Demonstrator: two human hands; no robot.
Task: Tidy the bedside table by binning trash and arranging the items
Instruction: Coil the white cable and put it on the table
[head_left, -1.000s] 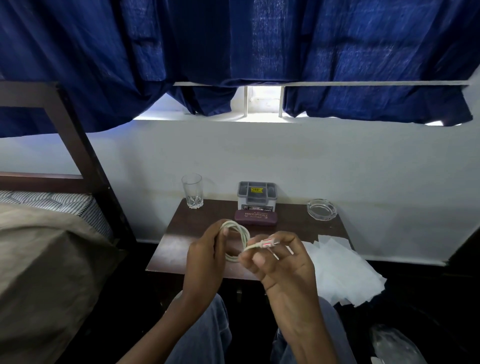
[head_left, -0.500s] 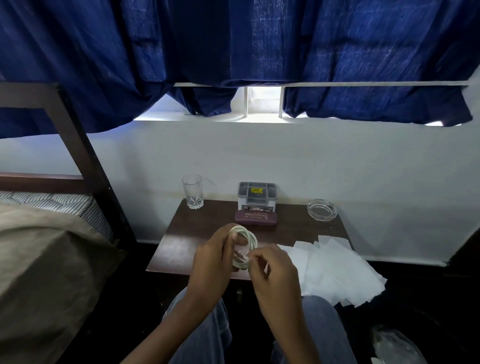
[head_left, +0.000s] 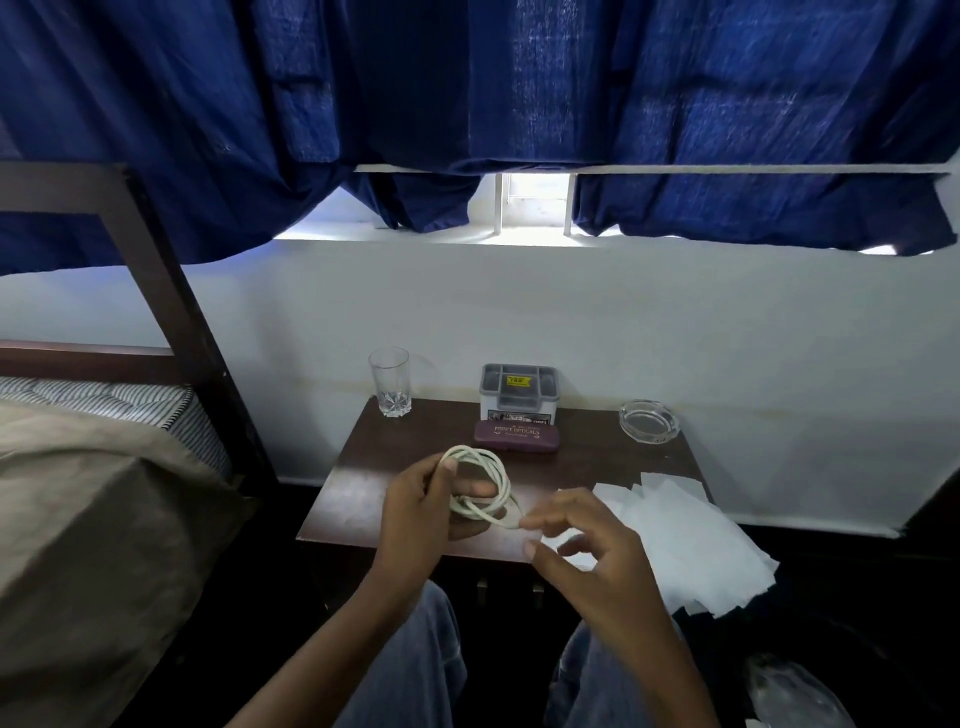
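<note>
Gripping the coiled cable (head_left: 503, 486), the left hand (head_left: 415, 519) is seen mid-frame. Lower centre, the right hand (head_left: 597, 561) is motion-blurred; its grasp cannot be told.

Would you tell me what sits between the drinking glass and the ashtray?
In the head view, a grey organiser box, with a maroon spectacle case before it.
</note>
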